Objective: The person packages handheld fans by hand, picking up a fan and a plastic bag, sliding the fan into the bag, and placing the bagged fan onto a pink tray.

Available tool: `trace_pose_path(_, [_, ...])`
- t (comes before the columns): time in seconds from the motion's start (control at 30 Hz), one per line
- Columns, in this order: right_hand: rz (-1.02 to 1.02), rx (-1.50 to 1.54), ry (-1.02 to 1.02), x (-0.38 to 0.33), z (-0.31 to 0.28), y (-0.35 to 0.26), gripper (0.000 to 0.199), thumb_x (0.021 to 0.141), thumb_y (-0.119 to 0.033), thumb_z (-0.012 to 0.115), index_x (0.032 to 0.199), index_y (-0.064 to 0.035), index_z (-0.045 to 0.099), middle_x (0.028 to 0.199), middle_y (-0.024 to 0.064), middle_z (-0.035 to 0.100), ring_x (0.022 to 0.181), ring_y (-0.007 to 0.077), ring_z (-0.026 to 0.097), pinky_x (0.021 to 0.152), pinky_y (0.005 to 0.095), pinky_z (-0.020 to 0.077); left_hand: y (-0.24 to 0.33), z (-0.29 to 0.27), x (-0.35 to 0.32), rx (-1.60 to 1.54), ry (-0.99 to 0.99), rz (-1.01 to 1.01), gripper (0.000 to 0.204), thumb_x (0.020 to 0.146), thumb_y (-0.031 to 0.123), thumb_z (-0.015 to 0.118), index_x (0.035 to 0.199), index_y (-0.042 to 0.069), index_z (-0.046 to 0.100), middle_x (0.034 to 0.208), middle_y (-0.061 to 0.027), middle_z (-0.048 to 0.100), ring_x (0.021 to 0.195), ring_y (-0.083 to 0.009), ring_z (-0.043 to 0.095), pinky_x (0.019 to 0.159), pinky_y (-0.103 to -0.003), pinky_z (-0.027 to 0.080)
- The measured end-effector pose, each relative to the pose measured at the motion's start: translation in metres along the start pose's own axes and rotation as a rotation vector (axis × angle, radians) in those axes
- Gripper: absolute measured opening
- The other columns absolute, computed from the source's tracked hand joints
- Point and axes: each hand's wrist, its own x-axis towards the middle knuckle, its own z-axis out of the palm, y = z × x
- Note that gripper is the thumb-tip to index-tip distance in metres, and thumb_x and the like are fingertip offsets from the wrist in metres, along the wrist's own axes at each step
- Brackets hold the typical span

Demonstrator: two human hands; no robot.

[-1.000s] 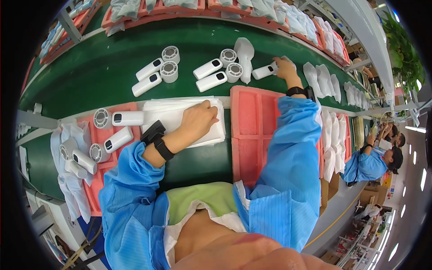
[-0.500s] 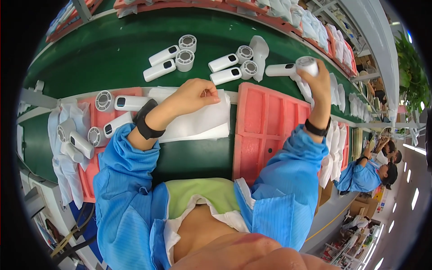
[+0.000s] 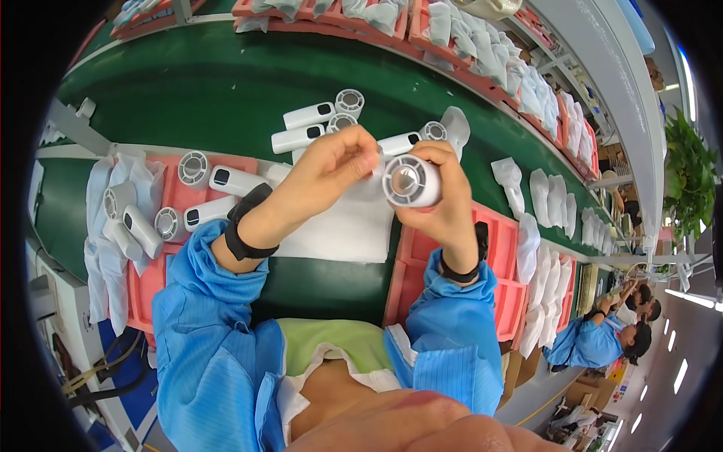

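Note:
In front of me, my right hand (image 3: 449,203) is wrapped round a white handheld fan (image 3: 423,192), its round grille facing up. Close to the fan's left side is my left hand (image 3: 320,172), with thumb and fingers pinched together; what they hold, if anything, is hard to make out. Below both hands lies a stack of thin white sheets (image 3: 331,233). Just beyond my left hand, more white fans (image 3: 309,114) rest on the green bench. Another fan (image 3: 399,143) is partly hidden behind my right hand, beside a white sleeve (image 3: 455,129).
On the left, a pink tray (image 3: 143,294) holds several fans and white sleeves. A compartmented pink tray (image 3: 493,241) lies under my right forearm. Wrapped pieces (image 3: 553,197) line the bench at right, and loaded pink trays (image 3: 489,79) run along the far edge. Co-workers (image 3: 595,331) sit far right.
My right hand has brought the fan from the far right of the bench to the middle, grille up. My left hand has moved right and up beside it. The view has shifted slightly.

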Motion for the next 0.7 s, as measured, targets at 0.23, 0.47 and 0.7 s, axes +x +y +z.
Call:
trace_pose_path(0.23, [0.029, -0.367, 0.011, -0.001, 0.032, 0.012, 0.081, 0.059, 0.002, 0.080, 0.133, 0.0034, 0.048, 0.116, 0.0172, 0.051, 0.101, 0.0340, 0.057, 0.083, 0.0361, 0.0501, -0.016, 0.013, 0.008, -0.059, 0.150, 0.178, 0.006, 0.094, 0.009, 0.059, 0.092, 0.004, 0.058, 0.086, -0.0006, 0.060, 0.078, -0.0097, 0.057, 0.071, -0.026, 0.047])
trace_pose_path(0.47, [-0.025, -0.445, 0.133, -0.001, 0.018, 0.019, 0.081, 0.063, -0.001, 0.080, 0.136, 0.0031, 0.045, 0.114, 0.0175, 0.051, 0.102, 0.0334, 0.057, 0.083, 0.0367, 0.0496, -0.027, 0.044, -0.007, 0.695, 0.096, 0.637, 0.026, 0.075, -0.003, 0.069, 0.099, 0.001, 0.061, 0.088, -0.0071, 0.062, 0.079, -0.0221, 0.063, 0.067, -0.033, 0.052])
trace_pose_path(0.7, [0.187, -0.048, 0.249, -0.010, 0.023, 0.024, 0.076, 0.067, -0.007, 0.080, 0.134, 0.0023, 0.044, 0.119, 0.0143, 0.052, 0.107, 0.0280, 0.057, 0.089, 0.0367, 0.0475, -0.009, 0.049, 0.000, 0.793, 0.206, 0.447, 0.045, 0.068, 0.003, 0.076, 0.111, 0.005, 0.064, 0.112, -0.0116, 0.059, 0.087, -0.0274, 0.064, 0.067, -0.037, 0.054])
